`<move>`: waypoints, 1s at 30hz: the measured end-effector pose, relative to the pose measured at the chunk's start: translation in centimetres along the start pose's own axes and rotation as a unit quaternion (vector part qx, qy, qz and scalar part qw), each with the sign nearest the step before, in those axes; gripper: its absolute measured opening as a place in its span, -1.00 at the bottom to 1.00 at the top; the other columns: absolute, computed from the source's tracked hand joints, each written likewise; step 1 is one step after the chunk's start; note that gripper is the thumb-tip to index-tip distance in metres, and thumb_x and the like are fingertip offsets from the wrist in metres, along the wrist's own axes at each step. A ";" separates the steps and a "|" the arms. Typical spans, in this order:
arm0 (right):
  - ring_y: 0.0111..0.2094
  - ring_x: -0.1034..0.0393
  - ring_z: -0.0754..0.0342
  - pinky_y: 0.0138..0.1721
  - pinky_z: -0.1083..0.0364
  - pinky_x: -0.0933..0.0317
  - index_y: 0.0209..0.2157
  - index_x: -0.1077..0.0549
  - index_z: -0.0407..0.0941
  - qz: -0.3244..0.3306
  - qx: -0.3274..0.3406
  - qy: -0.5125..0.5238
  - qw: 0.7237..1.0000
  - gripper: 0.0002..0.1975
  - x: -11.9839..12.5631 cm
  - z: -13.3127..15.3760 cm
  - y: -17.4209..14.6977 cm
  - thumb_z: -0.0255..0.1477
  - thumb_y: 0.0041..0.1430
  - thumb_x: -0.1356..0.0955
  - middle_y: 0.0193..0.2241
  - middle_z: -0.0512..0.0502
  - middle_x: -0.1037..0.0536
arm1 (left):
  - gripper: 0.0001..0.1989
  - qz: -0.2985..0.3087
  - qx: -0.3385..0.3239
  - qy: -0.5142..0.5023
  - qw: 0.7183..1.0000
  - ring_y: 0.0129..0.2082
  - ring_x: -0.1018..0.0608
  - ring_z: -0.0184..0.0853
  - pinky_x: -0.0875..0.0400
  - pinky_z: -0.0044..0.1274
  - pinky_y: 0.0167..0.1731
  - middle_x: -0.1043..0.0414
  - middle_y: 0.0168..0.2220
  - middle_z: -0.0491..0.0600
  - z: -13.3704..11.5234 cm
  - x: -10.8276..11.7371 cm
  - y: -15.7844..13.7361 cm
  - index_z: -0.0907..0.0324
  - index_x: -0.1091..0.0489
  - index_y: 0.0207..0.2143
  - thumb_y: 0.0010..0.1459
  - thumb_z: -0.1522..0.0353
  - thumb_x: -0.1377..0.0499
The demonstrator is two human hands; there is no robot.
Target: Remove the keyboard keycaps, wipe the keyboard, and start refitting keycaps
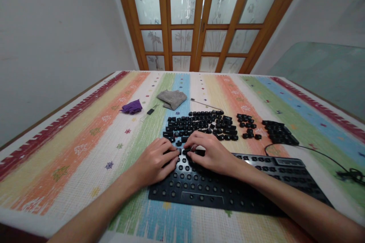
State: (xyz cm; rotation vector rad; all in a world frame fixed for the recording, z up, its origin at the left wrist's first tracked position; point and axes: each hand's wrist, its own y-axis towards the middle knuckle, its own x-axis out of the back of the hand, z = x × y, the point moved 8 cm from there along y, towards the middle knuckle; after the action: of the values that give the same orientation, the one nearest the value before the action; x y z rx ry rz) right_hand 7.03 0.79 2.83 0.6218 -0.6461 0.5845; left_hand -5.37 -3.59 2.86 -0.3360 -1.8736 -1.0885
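Observation:
A black computer keyboard [199, 188], stripped of its keycaps over much of its face, lies at a slant on the table in front of me. My left hand [158, 159] grips its far left corner, thumb and fingertips beside a keycap [178, 151] there. Bent over the top row, my right hand [209, 152] has thumb and fingers pinched around a small black keycap [186, 151], partly covered by the fingers. Just beyond the keyboard, loose black keycaps [196, 123] lie in rough rows. My right forearm crosses over the keyboard's right half.
Smaller groups of keycaps [247, 120] and a number-pad block [279, 132] lie to the right. A grey cloth [172, 99], purple cloth [131, 106], small black tag [150, 111] and thin metal rod [207, 104] are farther back. The keyboard's cable [316, 151] curls right across the striped tablecloth [114, 152].

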 end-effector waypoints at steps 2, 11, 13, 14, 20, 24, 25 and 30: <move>-0.30 -0.42 0.08 -0.21 0.06 -0.33 -0.26 -0.52 -0.17 -0.014 0.019 0.001 1.000 -0.82 -0.4 0.1 0.0 -0.65 0.10 -0.35 -0.29 -0.11 -0.51 | -0.82 0.001 0.000 -0.002 1.000 -0.26 -0.43 -0.25 -0.44 -0.34 -0.23 -0.48 -0.32 0.04 0.1 -0.1 -0.1 0.25 -0.51 -0.18 0.29 0.44 -0.10; -0.21 -0.42 0.03 -0.14 0.02 -0.34 -0.27 -0.53 -0.20 -0.034 0.054 0.014 0.998 -0.79 -1.6 -0.2 -0.3 -0.69 0.08 -0.33 -0.26 -0.17 -0.51 | -0.79 0.008 -0.001 -0.014 1.000 -0.22 -0.43 -0.24 -0.43 -0.33 -0.21 -0.48 -0.25 0.05 0.1 -0.4 -0.2 0.26 -0.47 -0.08 0.27 0.48 -0.12; -0.21 -0.42 0.03 -0.14 0.02 -0.34 -0.27 -0.53 -0.19 -0.038 0.049 0.016 0.998 -0.79 -1.6 -0.2 -0.3 -0.70 0.07 -0.34 -0.26 -0.15 -0.51 | -0.80 0.005 -0.004 -0.017 1.000 -0.21 -0.43 -0.23 -0.43 -0.33 -0.20 -0.48 -0.24 0.06 0.0 -0.4 -0.1 0.27 -0.47 -0.10 0.26 0.49 -0.12; -0.21 -0.42 0.04 -0.13 0.02 -0.34 -0.27 -0.53 -0.18 -0.039 0.045 0.016 0.998 -0.78 -1.5 -0.3 -0.3 -0.69 0.07 -0.34 -0.25 -0.15 -0.51 | -0.81 0.003 -0.006 -0.018 1.000 -0.21 -0.44 -0.23 -0.43 -0.33 -0.20 -0.49 -0.23 0.06 -0.1 -0.4 -0.1 0.28 -0.47 -0.11 0.26 0.50 -0.13; -0.19 -0.42 0.06 -0.10 0.02 -0.32 -0.29 -0.54 -0.13 -0.029 0.003 0.035 0.999 -0.78 -1.6 -1.0 -0.2 -0.70 0.08 -0.36 -0.25 -0.09 -0.53 | -0.84 -0.008 -0.014 -0.028 0.999 -0.19 -0.45 -0.24 -0.43 -0.35 -0.19 -0.49 -0.20 0.06 -0.2 -0.3 -0.1 0.26 -0.46 -0.15 0.24 0.51 -0.13; -0.20 -0.44 0.08 -0.10 0.04 -0.33 -0.31 -0.53 -0.12 -0.028 0.001 0.050 0.998 -0.76 -1.5 -1.0 -0.1 -0.72 0.05 -0.35 -0.27 -0.06 -0.55 | -0.83 -0.011 -0.018 -0.030 0.999 -0.19 -0.46 -0.25 -0.43 -0.35 -0.18 -0.50 -0.21 0.05 -0.3 -0.2 0.0 0.25 -0.46 -0.14 0.24 0.51 -0.14; -0.20 -0.44 0.08 -0.10 0.04 -0.33 -0.30 -0.54 -0.12 -0.028 0.001 0.050 0.998 -0.76 -1.5 -1.0 -0.1 -0.71 0.05 -0.36 -0.26 -0.06 -0.55 | -0.83 -0.012 -0.018 -0.028 0.999 -0.19 -0.46 -0.25 -0.43 -0.35 -0.18 -0.50 -0.21 0.05 -0.3 -0.2 0.0 0.25 -0.47 -0.15 0.24 0.51 -0.13; -0.21 -0.47 0.06 -0.11 0.03 -0.34 -0.29 -0.54 -0.14 -0.028 0.005 0.045 0.999 -0.84 -1.4 -0.8 -0.1 -0.63 0.09 -0.38 -0.27 -0.10 -0.58 | -0.83 -0.016 -0.022 -0.024 0.999 -0.19 -0.47 -0.25 -0.44 -0.36 -0.19 -0.50 -0.22 0.06 -0.4 -0.1 0.0 0.24 -0.47 -0.15 0.24 0.51 -0.13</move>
State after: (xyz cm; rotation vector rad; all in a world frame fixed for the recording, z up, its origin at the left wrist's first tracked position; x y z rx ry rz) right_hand 6.47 0.85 1.36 0.6180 -0.5397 0.5609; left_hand -5.11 -3.83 2.90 -0.3624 -1.9051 -1.1534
